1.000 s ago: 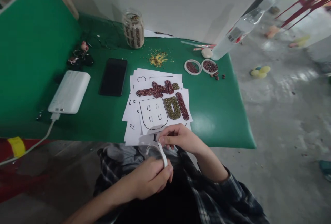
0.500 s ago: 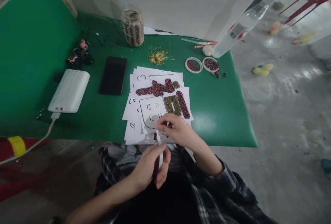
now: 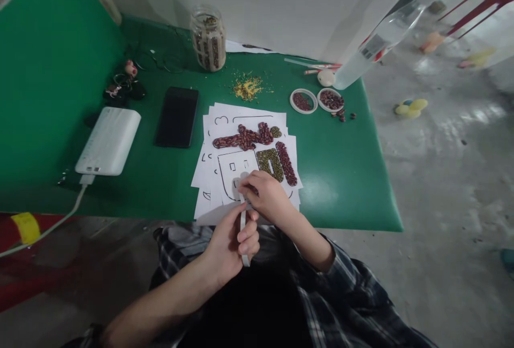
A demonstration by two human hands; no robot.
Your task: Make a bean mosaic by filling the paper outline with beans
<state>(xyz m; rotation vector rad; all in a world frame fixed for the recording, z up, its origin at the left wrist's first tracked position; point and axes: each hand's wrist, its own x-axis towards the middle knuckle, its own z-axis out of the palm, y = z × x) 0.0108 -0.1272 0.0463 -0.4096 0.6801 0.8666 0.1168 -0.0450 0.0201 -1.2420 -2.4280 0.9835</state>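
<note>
My left hand is closed around a roll of white tape, seen edge-on at the near edge of the table. Just beyond it, my right hand pinches the tape's upper end over the paper. Under and past my hands lie stacked white sheets with black outlines. Dark red beans fill the upper shape, green beans form a block around a small gap, and small red beans fill a slanted bar. A squarish outline at the lower left holds no beans.
On the green table are a phone, a white power bank with a cable, a glass jar, yellow grains, two bean-filled lids, an egg-like object and a plastic bottle.
My left hand has turned and closed round the tape roll, its fingers now showing. My right hand has shifted slightly up and left with the tape end.
</note>
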